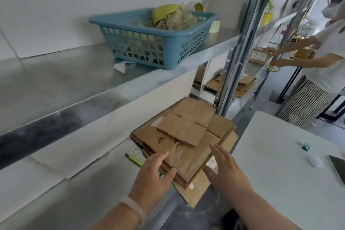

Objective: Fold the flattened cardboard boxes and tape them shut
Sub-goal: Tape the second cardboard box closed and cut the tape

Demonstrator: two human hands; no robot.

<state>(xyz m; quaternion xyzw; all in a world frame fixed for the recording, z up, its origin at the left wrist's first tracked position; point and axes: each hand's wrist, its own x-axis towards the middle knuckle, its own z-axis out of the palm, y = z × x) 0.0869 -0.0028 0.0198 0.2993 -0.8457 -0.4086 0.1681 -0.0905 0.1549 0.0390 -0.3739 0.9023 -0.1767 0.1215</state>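
Head view: a person's left hand (153, 172) and right hand (225, 172) are hovering at the near end of a stack of flattened cardboard boxes (186, 136), which is lying on the lower shelf (78, 170) of a metal rack. Each grip is released, with fingers straight and nothing held. The stack is lying just ahead of and between the two hands, its long axis running away from the person and slightly to the right. The left hand looks nearer, its thumb at the stack's near edge, though whether it is touching cannot be told. The next move is probably a two-handed lift of the top box. A green cutter (135, 160) is lying just left of the stack, and a blue basket (149, 43) is sitting on the upper shelf (56, 84). A white bench (280, 155) is standing to the right, and beyond it a second person (326, 52) is working.
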